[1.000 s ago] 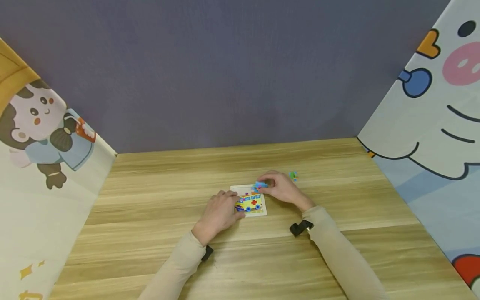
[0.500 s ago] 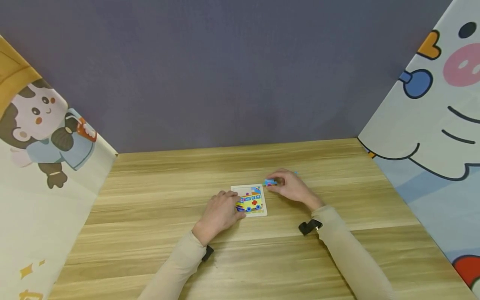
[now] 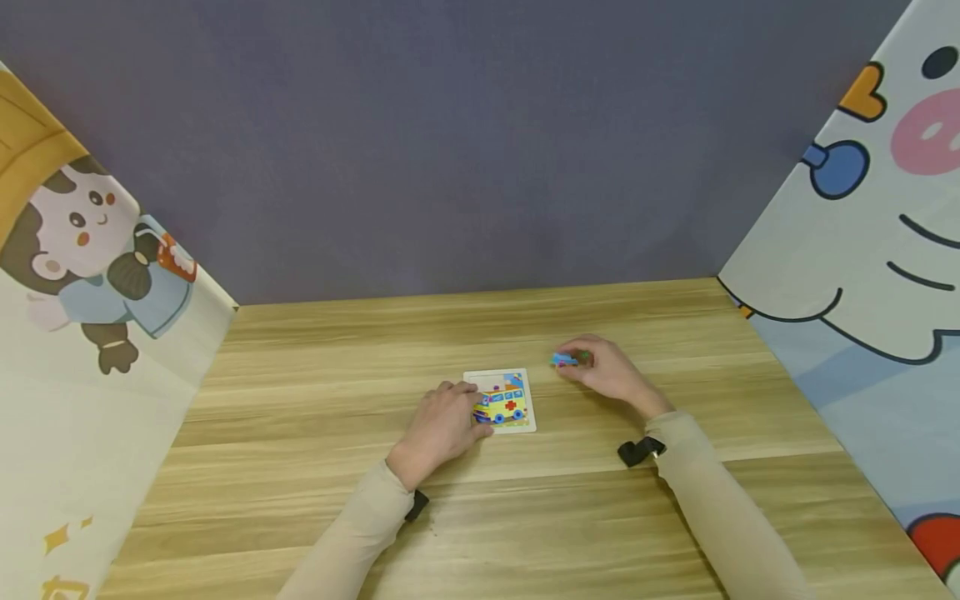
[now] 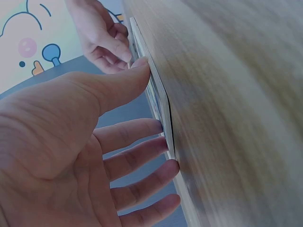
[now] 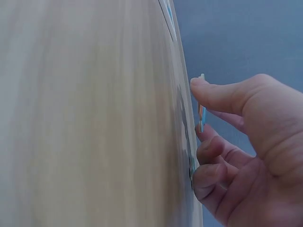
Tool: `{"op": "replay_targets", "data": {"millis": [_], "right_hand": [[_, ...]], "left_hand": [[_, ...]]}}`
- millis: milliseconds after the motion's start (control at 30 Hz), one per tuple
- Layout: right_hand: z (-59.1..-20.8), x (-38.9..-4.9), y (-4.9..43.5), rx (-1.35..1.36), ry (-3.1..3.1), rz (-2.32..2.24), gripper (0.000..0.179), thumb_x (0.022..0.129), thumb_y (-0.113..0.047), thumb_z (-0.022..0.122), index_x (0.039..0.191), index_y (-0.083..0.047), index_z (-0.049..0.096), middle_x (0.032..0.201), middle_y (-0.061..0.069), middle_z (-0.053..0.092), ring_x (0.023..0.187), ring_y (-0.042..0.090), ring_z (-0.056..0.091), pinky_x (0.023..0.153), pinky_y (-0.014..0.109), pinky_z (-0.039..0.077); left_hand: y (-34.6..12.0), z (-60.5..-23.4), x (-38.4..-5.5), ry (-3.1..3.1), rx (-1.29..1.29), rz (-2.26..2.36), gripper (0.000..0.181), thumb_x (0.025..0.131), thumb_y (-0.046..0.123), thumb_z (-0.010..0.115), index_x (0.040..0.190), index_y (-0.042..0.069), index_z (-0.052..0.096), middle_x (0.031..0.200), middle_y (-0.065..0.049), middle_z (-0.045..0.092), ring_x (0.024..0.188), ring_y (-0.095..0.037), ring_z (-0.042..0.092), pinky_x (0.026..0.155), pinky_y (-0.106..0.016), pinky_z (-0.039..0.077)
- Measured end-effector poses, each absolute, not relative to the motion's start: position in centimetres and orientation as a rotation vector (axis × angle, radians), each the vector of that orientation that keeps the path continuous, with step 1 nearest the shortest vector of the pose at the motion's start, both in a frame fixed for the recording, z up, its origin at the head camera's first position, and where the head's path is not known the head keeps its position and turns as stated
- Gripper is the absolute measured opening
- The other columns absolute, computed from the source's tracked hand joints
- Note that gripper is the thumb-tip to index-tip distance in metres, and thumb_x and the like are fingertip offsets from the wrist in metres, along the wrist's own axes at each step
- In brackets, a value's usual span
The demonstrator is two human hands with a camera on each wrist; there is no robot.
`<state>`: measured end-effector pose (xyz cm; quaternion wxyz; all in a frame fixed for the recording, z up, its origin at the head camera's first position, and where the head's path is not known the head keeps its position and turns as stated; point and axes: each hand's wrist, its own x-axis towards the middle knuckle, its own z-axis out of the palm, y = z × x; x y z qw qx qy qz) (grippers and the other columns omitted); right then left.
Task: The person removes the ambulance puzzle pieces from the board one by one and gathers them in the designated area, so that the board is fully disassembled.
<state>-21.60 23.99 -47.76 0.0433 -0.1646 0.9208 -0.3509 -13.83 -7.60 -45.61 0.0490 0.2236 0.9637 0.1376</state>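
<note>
A square jigsaw puzzle board (image 3: 532, 415) with a yellow ambulance picture and a pale frame lies on the wooden table. My left hand (image 3: 442, 429) rests at its left side; in the left wrist view the thumb lies at the board's edge (image 4: 164, 106) and the extended fingers touch it. To the right of the board, my right hand (image 3: 611, 377) pinches a blue jigsaw piece (image 3: 562, 360) between thumb and fingers. The right wrist view shows this piece (image 5: 202, 116) edge-on. Below the curled fingers lies a green jigsaw piece (image 3: 585, 356), partly hidden by the hand.
The wood-grain table (image 3: 360, 358) meets a dark grey wall (image 3: 480, 150) at the back. Side panels with cartoon prints stand left (image 3: 90, 233) and right (image 3: 862, 250). Black wrist straps show at both sleeves.
The right hand has drawn the blue piece away from the board's upper right corner, moving right to the green piece, which it now partly covers. The left hand has stayed at the board.
</note>
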Motion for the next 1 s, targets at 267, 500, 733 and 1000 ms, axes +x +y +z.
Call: {"op": "replay_targets", "data": {"millis": [267, 500, 733, 1000], "right_hand": [[-47.6, -21.7, 25.7, -0.453, 2.846, -1.057, 0.040, 0.098, -0.027, 0.079, 0.134, -0.010, 0.073, 0.136, 0.018, 0.067, 0.083, 0.020, 0.056, 0.072, 0.032, 0.048], [-47.7, -22.0, 27.4, -0.423, 2.859, -1.035, 0.039, 0.101, -0.027, 0.076, 0.135, -0.009, 0.072, 0.139, 0.020, 0.066, 0.094, 0.025, 0.060, 0.076, 0.033, 0.049], [-47.7, -22.2, 29.1, -0.437, 2.874, -0.978, 0.041, 0.104, -0.025, 0.071, 0.140, -0.005, 0.068, 0.141, 0.026, 0.062, 0.102, 0.032, 0.062, 0.078, 0.039, 0.051], [-47.4, -22.5, 30.3, -0.409, 2.902, -0.920, 0.043, 0.103, -0.023, 0.072, 0.139, -0.001, 0.068, 0.140, 0.029, 0.062, 0.121, 0.046, 0.062, 0.096, 0.062, 0.054]], "left_hand": [[-7.6, -45.6, -13.8, 2.939, 0.679, 0.424, 0.057, 0.095, 0.044, 0.080, 0.136, 0.005, 0.072, 0.148, -0.016, 0.065, 0.131, -0.040, 0.063, 0.106, -0.056, 0.056], [-7.6, -45.6, -13.8, 2.936, 0.686, 0.426, 0.057, 0.095, 0.044, 0.080, 0.136, 0.006, 0.072, 0.148, -0.016, 0.065, 0.131, -0.040, 0.063, 0.106, -0.056, 0.056], [-7.6, -45.6, -13.8, 2.939, 0.684, 0.432, 0.057, 0.095, 0.044, 0.080, 0.136, 0.005, 0.072, 0.148, -0.016, 0.066, 0.131, -0.040, 0.063, 0.106, -0.056, 0.056], [-7.6, -45.6, -13.8, 2.937, 0.684, 0.417, 0.057, 0.095, 0.044, 0.080, 0.137, 0.006, 0.072, 0.149, -0.015, 0.065, 0.132, -0.040, 0.062, 0.107, -0.056, 0.056]]}}
